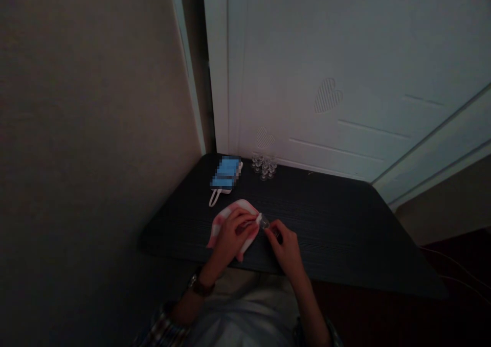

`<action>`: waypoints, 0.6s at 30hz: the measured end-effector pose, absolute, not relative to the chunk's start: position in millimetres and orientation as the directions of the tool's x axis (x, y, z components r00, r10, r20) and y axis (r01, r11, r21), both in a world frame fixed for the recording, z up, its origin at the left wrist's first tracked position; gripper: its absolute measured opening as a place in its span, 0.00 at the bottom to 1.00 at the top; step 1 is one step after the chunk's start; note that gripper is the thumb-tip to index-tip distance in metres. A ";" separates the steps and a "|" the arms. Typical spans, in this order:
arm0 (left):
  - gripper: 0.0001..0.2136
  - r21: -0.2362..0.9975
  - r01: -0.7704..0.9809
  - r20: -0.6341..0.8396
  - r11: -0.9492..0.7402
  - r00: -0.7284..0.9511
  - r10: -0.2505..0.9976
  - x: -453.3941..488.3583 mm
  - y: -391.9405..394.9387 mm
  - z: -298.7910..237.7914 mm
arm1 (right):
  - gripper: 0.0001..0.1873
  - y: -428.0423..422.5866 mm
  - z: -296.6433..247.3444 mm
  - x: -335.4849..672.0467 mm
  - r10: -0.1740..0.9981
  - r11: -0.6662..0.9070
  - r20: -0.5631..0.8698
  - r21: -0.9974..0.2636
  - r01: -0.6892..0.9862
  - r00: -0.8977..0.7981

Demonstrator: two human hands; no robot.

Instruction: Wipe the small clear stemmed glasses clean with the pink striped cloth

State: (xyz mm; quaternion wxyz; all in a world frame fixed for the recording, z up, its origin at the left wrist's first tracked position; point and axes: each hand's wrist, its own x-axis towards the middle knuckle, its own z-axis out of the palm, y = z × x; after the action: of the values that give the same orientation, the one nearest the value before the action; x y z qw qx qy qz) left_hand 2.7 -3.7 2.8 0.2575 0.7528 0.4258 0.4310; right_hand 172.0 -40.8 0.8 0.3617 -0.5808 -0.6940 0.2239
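Dark table under blue-screened device, clustered clear glasses

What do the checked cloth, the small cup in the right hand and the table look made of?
Cloth: soft fabric with a matte finish, judging by its folds; the fibre is unclear.
Cup: clear and shiny, since it is see-through with faint glints; glass or hard plastic.
Table: dark and fairly dull, with fine grain-like lines; perhaps wood or laminate.

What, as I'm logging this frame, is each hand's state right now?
Left hand: closed, holding the cloth.
Right hand: closed, fingertips holding a small glass.
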 end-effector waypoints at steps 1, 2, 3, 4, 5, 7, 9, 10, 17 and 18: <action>0.10 0.753 0.421 0.429 -0.506 0.269 0.863 2.6 -3.4 2.3 | 0.11 -40.6 0.8 171.8 0.968 0.227 0.243 -0.731 0.644 -0.066; 0.10 0.752 0.423 0.428 -0.506 0.270 0.862 2.6 -3.0 1.7 | 0.11 -40.6 1.0 171.6 0.967 0.230 0.245 -0.730 0.644 -0.067; 0.10 0.750 0.426 0.428 -0.507 0.272 0.862 2.6 -2.5 1.1 | 0.11 -40.6 1.3 171.5 0.967 0.231 0.246 -0.729 0.644 -0.069; 0.10 0.747 0.429 0.428 -0.508 0.275 0.861 2.6 -2.0 0.5 | 0.11 -40.6 1.6 171.3 0.966 0.234 0.247 -0.728 0.645 -0.071; 0.10 0.744 0.433 0.427 -0.509 0.277 0.861 2.6 -1.6 -0.1 | 0.11 -40.6 2.0 171.1 0.966 0.236 0.248 -0.727 0.645 -0.073; 0.09 0.738 0.440 0.427 -0.511 0.281 0.860 2.5 -1.2 -0.8 | 0.10 -40.9 2.7 170.9 0.965 0.239 0.250 -0.725 0.646 -0.077; 0.10 0.734 0.445 0.427 -0.512 0.283 0.859 2.5 -1.3 -0.9 | 0.10 -41.1 3.2 170.8 0.965 0.241 0.250 -0.724 0.646 -0.080; 0.10 0.732 0.448 0.428 -0.513 0.284 0.858 2.4 -1.6 -0.8 | 0.10 -41.3 3.4 170.8 0.965 0.241 0.250 -0.724 0.646 -0.080; 0.09 0.721 0.460 0.429 -0.517 0.289 0.856 1.8 -1.7 -1.8 | 0.10 -42.5 2.9 170.2 0.966 0.238 0.244 -0.726 0.646 -0.081; 0.09 0.721 0.460 0.430 -0.519 0.291 0.855 1.7 -1.4 -2.2 | 0.10 -42.5 2.9 170.1 0.966 0.238 0.245 -0.725 0.646 -0.081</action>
State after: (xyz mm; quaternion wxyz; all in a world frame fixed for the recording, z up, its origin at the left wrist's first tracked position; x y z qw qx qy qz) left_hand 1.7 -1.4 -2.2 0.2389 0.7671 0.4284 0.4134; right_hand 170.1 -42.5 2.9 0.3583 -0.5752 -0.7006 0.2235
